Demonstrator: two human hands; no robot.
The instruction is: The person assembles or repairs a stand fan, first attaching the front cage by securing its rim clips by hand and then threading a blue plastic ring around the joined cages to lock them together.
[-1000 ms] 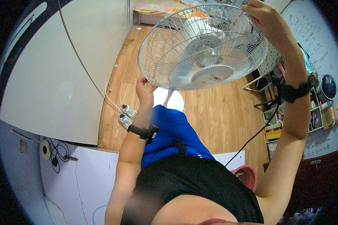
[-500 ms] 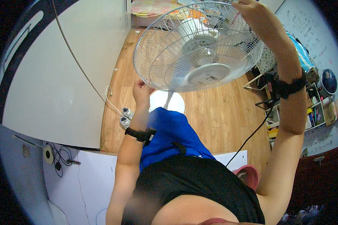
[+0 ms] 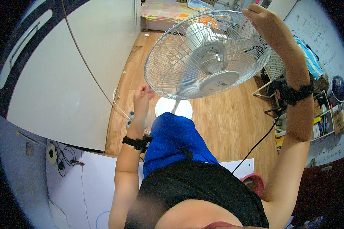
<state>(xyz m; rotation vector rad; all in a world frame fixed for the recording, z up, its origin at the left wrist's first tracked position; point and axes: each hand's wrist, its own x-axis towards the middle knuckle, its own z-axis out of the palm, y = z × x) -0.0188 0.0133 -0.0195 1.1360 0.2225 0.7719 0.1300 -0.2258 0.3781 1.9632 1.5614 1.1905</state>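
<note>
A white standing fan tilts in front of me, its round wire guard (image 3: 168, 57) enclosing a pale hub cap (image 3: 219, 82). Below it, the thin pole meets a round white base (image 3: 185, 109) on the floor. My right hand (image 3: 260, 20) is closed on the guard's upper right rim, beside a thin red strand. Close to the guard's lower left edge is my left hand (image 3: 142, 100), slightly blurred, with fingers loosely bent and apart and nothing seen in them. A black band (image 3: 137, 142) circles my left wrist; another (image 3: 297, 92) is on my right forearm.
White cabinet doors (image 3: 61, 76) stand at left, with a hanging cord (image 3: 82, 61) across them. A shelf with small items (image 3: 323, 122) is at right. Nearer are a pink basin (image 3: 255, 182) and a black cable (image 3: 256, 147). A bed (image 3: 168, 13) lies beyond.
My left hand has let go of the guard's lower left rim and moved slightly away. The right hand keeps its hold. The fan appears slightly lower and farther right in view.
</note>
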